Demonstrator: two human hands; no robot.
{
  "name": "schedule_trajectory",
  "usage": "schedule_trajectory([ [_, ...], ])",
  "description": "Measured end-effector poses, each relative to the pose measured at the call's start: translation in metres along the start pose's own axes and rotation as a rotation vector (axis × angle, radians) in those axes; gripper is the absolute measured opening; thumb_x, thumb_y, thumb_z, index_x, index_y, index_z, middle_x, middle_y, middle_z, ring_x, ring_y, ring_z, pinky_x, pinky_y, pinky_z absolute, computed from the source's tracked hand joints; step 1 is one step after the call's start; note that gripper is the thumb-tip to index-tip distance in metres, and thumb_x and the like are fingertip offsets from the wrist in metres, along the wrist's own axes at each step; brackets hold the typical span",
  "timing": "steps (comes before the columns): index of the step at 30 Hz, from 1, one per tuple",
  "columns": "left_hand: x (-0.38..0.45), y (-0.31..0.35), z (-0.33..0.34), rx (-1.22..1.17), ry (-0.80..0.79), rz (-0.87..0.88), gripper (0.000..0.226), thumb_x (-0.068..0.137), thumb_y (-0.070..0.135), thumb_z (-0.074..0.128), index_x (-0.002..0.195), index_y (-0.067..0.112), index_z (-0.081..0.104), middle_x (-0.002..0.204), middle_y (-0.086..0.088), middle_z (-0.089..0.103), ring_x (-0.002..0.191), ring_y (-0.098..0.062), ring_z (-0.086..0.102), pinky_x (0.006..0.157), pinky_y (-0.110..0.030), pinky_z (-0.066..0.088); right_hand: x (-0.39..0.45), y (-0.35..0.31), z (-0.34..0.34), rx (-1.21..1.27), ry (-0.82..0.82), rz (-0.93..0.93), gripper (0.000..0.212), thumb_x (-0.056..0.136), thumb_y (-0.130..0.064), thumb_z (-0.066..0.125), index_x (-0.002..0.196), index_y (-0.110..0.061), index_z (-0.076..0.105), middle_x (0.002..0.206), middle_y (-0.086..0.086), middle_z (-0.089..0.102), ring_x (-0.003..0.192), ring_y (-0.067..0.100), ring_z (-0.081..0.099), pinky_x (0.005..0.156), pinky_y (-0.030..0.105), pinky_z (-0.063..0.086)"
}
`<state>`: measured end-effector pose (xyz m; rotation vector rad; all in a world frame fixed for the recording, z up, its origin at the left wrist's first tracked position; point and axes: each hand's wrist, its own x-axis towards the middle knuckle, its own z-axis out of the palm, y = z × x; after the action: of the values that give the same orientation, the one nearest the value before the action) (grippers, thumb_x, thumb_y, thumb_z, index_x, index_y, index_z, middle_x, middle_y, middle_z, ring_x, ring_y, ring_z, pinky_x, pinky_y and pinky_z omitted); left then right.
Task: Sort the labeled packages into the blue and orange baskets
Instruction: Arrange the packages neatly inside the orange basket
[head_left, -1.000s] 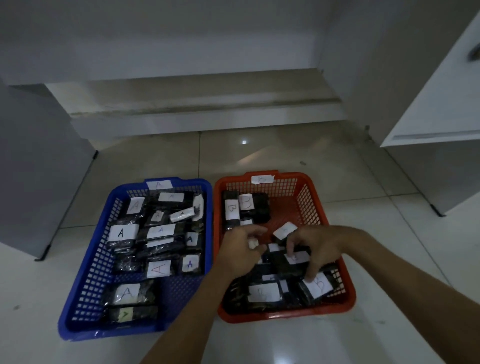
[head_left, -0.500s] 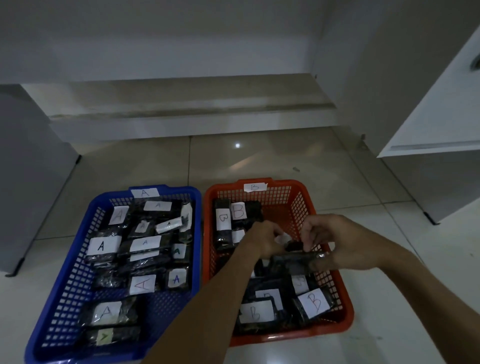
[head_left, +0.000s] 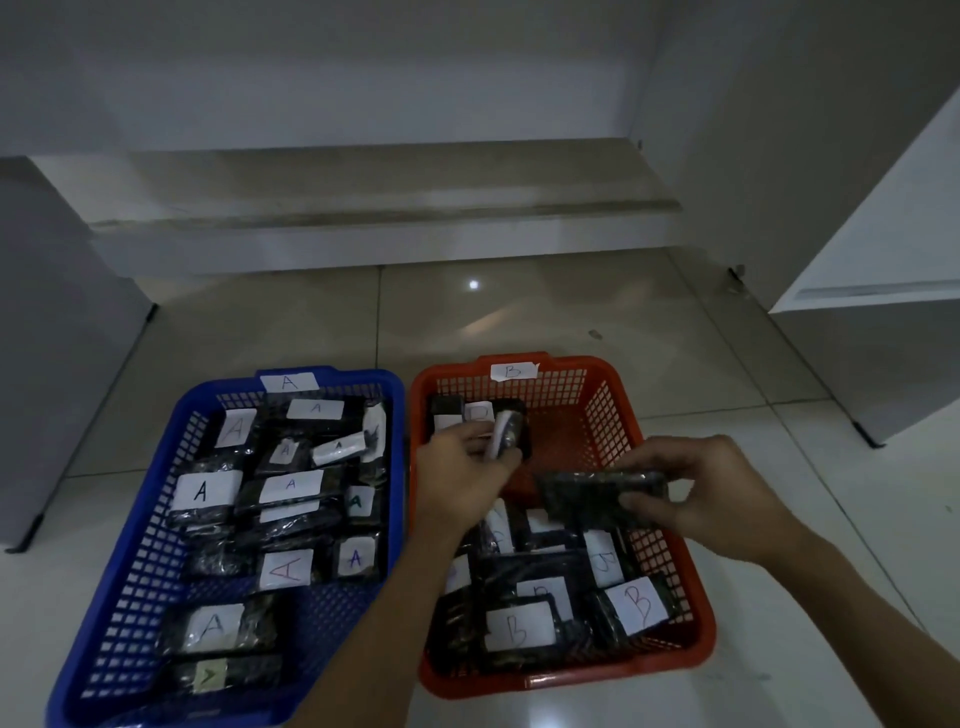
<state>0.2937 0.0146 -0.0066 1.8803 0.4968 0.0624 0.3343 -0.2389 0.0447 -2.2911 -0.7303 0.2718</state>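
A blue basket (head_left: 130, 561) tagged A sits on the floor at left, filled with several dark packages (head_left: 291, 488) bearing white A labels. Beside it on the right, the orange basket (head_left: 613, 410) tagged B holds several dark packages (head_left: 519, 623) with B labels, mostly in its near half. My left hand (head_left: 462, 483) hovers over the orange basket's left side, gripping a small package (head_left: 506, 434) on edge. My right hand (head_left: 722, 499) holds a larger dark package (head_left: 597, 493) flat above the basket's middle; its label is hidden.
The baskets rest on a glossy tiled floor (head_left: 519, 322). A low step (head_left: 384, 228) runs along the back wall. A grey cabinet (head_left: 57, 364) stands at left and a white cabinet (head_left: 883, 291) at right, both on small feet.
My hands have separated: the left one lifted a small package toward the basket's far left, the right one carries the larger dark package slightly right. The camera has tilted so the baskets sit lower.
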Motion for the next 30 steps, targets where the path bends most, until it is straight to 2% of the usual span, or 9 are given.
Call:
schedule_trajectory([
  [3,-0.004,-0.005,-0.022,-0.022,0.039,-0.01,0.041,0.078,0.017,0.083,0.117,0.012,0.071,0.103,0.003,0.073,0.08,0.01,0.06,0.071,-0.006,0.05,0.008,-0.003,0.011,-0.005,0.271,-0.093,0.027,0.072,-0.007,0.088,0.09,-0.023,0.078,0.083,-0.018,0.074,0.078,0.004,0.071,0.071,0.022,0.057],
  [6,-0.01,-0.013,-0.03,-0.003,0.022,0.023,0.043,0.077,0.016,0.084,0.117,0.013,0.071,0.09,0.018,0.067,0.08,0.012,0.062,0.069,-0.004,0.05,0.03,-0.002,0.032,-0.212,0.338,-0.228,0.027,0.07,-0.006,0.088,0.094,-0.015,0.079,0.084,-0.008,0.072,0.074,0.005,0.067,0.064,0.028,0.058],
  [9,-0.011,-0.018,-0.031,0.008,0.007,0.05,0.045,0.076,0.016,0.085,0.118,0.015,0.071,0.089,0.019,0.067,0.08,0.015,0.063,0.069,-0.004,0.05,0.057,0.01,0.058,-0.49,0.291,-0.27,0.03,0.064,-0.01,0.089,0.093,-0.014,0.079,0.083,-0.003,0.071,0.076,0.015,0.065,0.062,0.031,0.057],
  [13,-0.01,-0.022,-0.03,0.012,-0.002,0.055,0.044,0.076,0.018,0.084,0.118,0.017,0.071,0.095,0.012,0.072,0.082,0.011,0.065,0.07,-0.005,0.051,0.073,0.028,0.081,-0.635,0.187,-0.178,0.035,0.061,-0.014,0.091,0.094,-0.018,0.079,0.087,-0.002,0.072,0.086,0.02,0.066,0.065,0.028,0.053],
  [15,-0.009,-0.024,-0.03,0.002,-0.015,0.053,0.043,0.076,0.018,0.084,0.117,0.018,0.071,0.099,0.008,0.074,0.082,0.01,0.066,0.07,-0.006,0.051,0.07,0.03,0.085,-0.608,0.137,-0.083,0.037,0.065,-0.018,0.091,0.099,-0.017,0.078,0.092,-0.001,0.072,0.092,0.021,0.066,0.064,0.027,0.053],
  [18,-0.008,-0.024,-0.032,-0.009,-0.022,0.052,0.043,0.076,0.018,0.085,0.117,0.017,0.071,0.095,0.014,0.071,0.084,0.01,0.065,0.07,-0.005,0.05,0.066,0.029,0.087,-0.49,0.046,0.015,0.036,0.077,-0.019,0.085,0.11,-0.014,0.074,0.109,0.002,0.07,0.106,0.021,0.061,0.081,0.03,0.051],
  [22,-0.005,-0.023,-0.035,-0.007,-0.03,0.068,0.043,0.076,0.019,0.085,0.117,0.017,0.07,0.099,0.011,0.072,0.089,0.006,0.065,0.073,-0.005,0.051,0.067,0.035,0.093,-0.435,-0.037,0.043,0.022,0.082,-0.009,0.078,0.104,-0.011,0.074,0.113,0.007,0.069,0.103,0.021,0.064,0.096,0.028,0.051],
  [27,-0.005,-0.024,-0.034,-0.006,-0.03,0.064,0.044,0.075,0.019,0.086,0.116,0.014,0.071,0.104,0.003,0.074,0.092,0.001,0.067,0.076,-0.008,0.053,0.062,0.043,0.105,-0.553,-0.115,0.072,0.025,0.082,0.003,0.068,0.105,-0.005,0.074,0.114,0.013,0.067,0.099,0.024,0.062,0.09,0.031,0.055],
  [30,-0.007,-0.023,-0.035,0.028,-0.057,0.076,0.043,0.075,0.02,0.086,0.116,0.014,0.071,0.104,0.004,0.074,0.091,0.001,0.068,0.078,-0.01,0.054,0.047,0.026,0.097,-0.487,-0.05,0.006,0.03,0.082,-0.009,0.076,0.112,-0.012,0.075,0.115,0.004,0.066,0.106,0.02,0.057,0.094,0.032,0.052],
])
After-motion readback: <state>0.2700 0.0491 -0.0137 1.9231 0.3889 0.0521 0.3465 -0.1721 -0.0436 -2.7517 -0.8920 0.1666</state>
